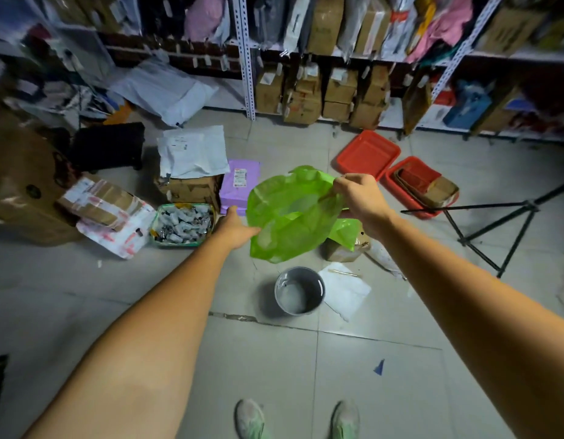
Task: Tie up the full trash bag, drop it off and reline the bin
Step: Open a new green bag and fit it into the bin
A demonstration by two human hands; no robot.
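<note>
My right grip (353,193) pinches the green bag (290,217) at two o'clock. My left grip (238,229) meets it at nine, fingers hidden, hold unclear. The bin (299,291) stands at six o'clock, below. Thin plastic may slip that pinch and collapse short.

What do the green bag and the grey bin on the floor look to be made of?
The green bag looks like thin plastic film, slightly glossy and see-through: it crumples, and light passes through it. The grey bin is smooth and rigid, with a soft sheen inside. It is probably moulded plastic, though painted metal cannot be ruled out.
</note>
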